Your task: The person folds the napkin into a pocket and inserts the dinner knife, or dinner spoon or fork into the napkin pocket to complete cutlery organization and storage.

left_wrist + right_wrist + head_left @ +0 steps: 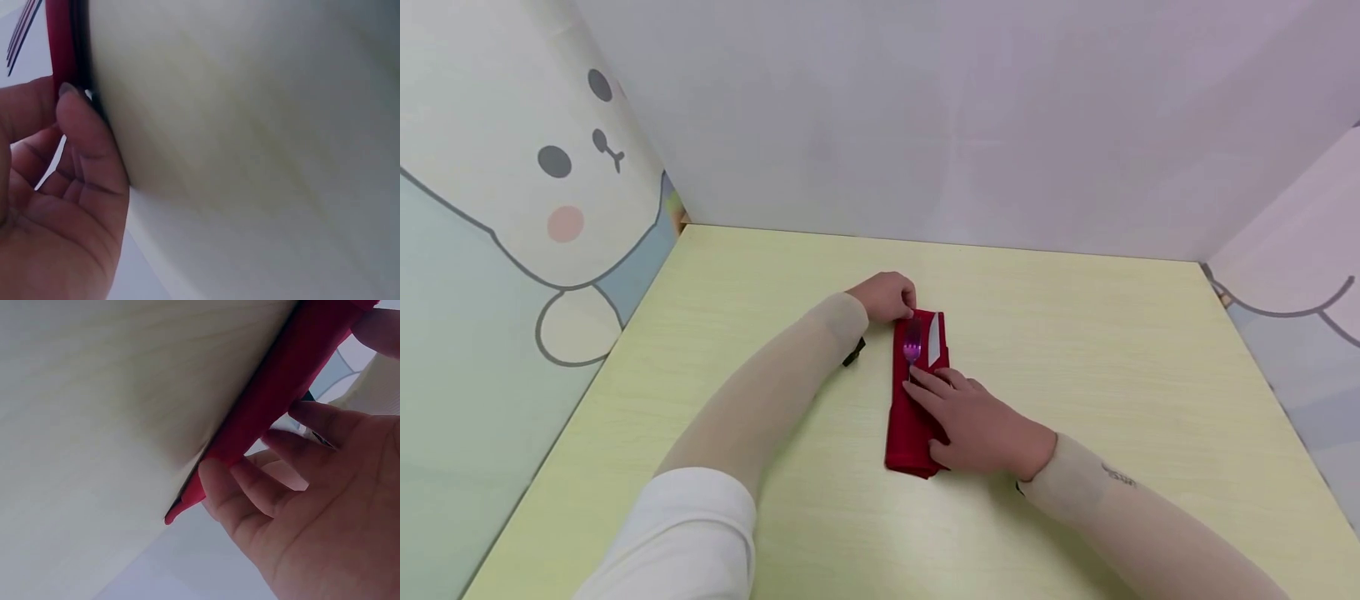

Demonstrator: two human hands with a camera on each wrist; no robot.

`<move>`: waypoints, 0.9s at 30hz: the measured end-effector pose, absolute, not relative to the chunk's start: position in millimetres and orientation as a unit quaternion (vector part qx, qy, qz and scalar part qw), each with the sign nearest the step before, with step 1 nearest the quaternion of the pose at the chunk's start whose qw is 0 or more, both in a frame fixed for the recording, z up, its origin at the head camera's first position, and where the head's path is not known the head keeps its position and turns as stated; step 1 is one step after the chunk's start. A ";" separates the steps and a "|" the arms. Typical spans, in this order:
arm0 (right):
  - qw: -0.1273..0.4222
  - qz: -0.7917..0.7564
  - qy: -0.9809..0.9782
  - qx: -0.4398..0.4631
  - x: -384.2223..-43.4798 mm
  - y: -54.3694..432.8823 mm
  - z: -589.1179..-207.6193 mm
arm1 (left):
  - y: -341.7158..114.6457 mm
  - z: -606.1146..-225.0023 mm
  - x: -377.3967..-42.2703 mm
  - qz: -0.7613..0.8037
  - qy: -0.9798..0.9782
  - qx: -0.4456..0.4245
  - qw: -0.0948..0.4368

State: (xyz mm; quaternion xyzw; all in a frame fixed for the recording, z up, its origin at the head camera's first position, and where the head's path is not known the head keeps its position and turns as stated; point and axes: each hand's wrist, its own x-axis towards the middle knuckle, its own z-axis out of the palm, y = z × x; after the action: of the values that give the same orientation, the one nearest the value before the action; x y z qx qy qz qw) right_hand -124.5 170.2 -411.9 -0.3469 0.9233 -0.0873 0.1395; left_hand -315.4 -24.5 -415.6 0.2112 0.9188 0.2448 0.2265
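Note:
A red folded cloth napkin lies lengthwise on the table. On its far half are a shiny metal fork, tinted purple, and a pale, pointed knife blade. Their lower parts are hidden under the cloth and my right hand. At the far left corner, my left hand pinches the napkin's edge between thumb and finger; the left wrist view shows this edge beside the fork tines. My right hand rests on the napkin's near right side, fingers spread and fairly straight, fingertips by the fork's neck.
The pale wooden table extends around the napkin. A plain light wall stands behind it, and a wall with cartoon drawings rises on the left. Another printed wall is on the right.

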 end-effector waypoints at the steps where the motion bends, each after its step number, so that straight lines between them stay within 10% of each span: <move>1: 0.142 -0.086 0.924 -0.346 -124.6 170.0 -411.3 | -23.9 -415.3 -315.5 0.243 0.919 0.212 0.227; 27: 0.118 -0.067 0.919 -0.370 -119.5 169.4 -412.3 | -22.4 -420.7 -320.4 0.229 0.921 0.209 0.235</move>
State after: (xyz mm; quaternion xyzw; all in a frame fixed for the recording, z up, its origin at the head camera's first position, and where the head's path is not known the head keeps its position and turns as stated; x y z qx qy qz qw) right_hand -119.5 169.4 -412.3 -0.3704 0.9189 -0.0675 0.1176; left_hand -320.4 -22.4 -420.7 0.2087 0.9213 0.2293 0.2347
